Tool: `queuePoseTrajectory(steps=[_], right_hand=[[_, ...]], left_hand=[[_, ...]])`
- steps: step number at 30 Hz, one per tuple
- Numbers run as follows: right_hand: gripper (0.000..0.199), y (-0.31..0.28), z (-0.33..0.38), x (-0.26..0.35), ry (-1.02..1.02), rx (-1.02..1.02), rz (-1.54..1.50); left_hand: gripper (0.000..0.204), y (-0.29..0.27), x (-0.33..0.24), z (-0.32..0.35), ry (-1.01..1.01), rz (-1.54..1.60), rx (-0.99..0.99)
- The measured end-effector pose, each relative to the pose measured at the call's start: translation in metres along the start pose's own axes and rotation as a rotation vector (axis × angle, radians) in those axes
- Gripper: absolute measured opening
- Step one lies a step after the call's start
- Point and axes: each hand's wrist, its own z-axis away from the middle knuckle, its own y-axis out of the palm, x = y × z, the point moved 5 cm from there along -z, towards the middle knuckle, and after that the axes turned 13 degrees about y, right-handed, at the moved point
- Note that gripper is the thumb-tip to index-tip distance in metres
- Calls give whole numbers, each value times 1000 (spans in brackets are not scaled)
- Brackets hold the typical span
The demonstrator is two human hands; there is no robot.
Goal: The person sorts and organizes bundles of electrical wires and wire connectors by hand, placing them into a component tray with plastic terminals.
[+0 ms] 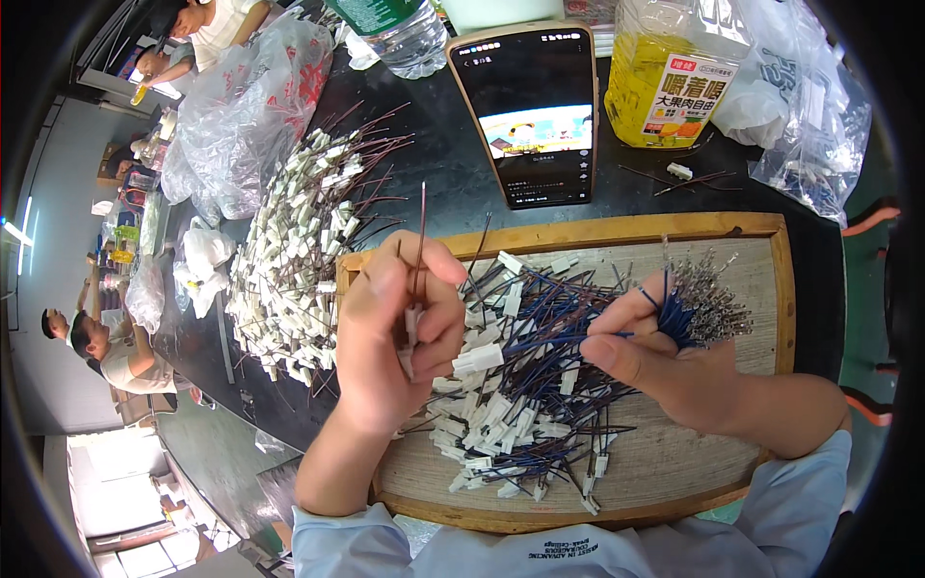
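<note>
Curling left hand (385, 318) nearly closed around white connector (412, 330) with brown wire (423, 212), pinching blue wires (677, 316) thumb-to-finger in right hand (670, 371), both over wooden tray (665, 227); seeming light, hard-bodied, springy-wired, best suiting holding by the housing.

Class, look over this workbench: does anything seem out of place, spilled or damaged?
One small white connector lies near the yellow drink bottle, outside the wooden tray and apart from the big connector pile, so it looks stray. I see no spill or obvious damage.
</note>
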Motion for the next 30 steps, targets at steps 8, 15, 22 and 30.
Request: queuePoseTrajectory(steps=[8,15,22,30], right_hand=[[11,4,-2,0,129,117,155],[18,5,-6,3,-59,38,125],[21,14,-4,1,-348,138,318],[18,9,-1,0,-157,151,308]], left_hand=[[19,-4,20,-5,-239,476,-256],[23,10,21,-10,-248,415,-317],[22,12,30,2,-381,756,-152],[23,12,25,-3,-284,495,-511]])
